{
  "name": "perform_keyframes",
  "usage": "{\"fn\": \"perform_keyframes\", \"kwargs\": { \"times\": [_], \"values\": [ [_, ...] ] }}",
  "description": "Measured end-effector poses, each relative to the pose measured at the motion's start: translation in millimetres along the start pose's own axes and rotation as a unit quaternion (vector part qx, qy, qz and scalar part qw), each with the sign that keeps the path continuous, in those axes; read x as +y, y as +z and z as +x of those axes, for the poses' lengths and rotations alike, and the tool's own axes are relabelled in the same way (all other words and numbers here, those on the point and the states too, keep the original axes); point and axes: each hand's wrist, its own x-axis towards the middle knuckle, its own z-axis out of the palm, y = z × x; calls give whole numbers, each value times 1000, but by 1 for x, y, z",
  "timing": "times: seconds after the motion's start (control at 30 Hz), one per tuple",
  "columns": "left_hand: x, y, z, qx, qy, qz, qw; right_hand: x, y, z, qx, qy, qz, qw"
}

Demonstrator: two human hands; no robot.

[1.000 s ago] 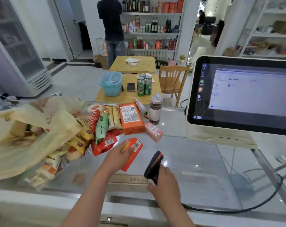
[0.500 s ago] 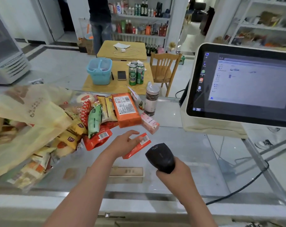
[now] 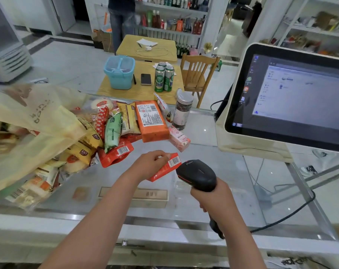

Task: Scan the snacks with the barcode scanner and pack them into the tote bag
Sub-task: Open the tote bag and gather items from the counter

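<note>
My left hand [image 3: 148, 164] grips a small red snack box [image 3: 164, 169] over the glass counter, its barcode label turned up and to the right. My right hand [image 3: 213, 197] holds a black barcode scanner [image 3: 198, 174] by the handle, its head right beside that barcode. A pile of snacks [image 3: 116, 131] lies at the counter's back left, including a large orange box [image 3: 152, 121] and a pink carton [image 3: 179, 140]. The yellow tote bag [image 3: 33, 129] lies on its side at the left with several snacks around it.
A touchscreen register [image 3: 286, 101] stands at the right, and the scanner's cable [image 3: 292, 212] trails across the glass. A jar [image 3: 182, 111] stands behind the pile. Beyond the counter are a wooden table with cans and a blue bin, a chair, and a person at the shelves.
My right hand raised the scanner and brought its head up to the box. My left hand lifted the red box off the counter and turned its barcode toward the scanner.
</note>
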Motion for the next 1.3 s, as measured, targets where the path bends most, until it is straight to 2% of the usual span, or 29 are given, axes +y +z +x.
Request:
{"fn": "perform_keyframes", "kwargs": {
  "times": [0.87, 1.0, 1.3],
  "values": [
    [4, 3, -9, 11, 7, 2, 1000, 8, -8, -3, -23, -13, 23, 999],
    [4, 7, -13, 17, 17, -1, 1000, 20, -1, 6, -10, -17, -7, 1000],
    [3, 21, -20, 60, 16, 64, 996, 54, 25, 35, 5, -77, -37, 996]
  ]
}}
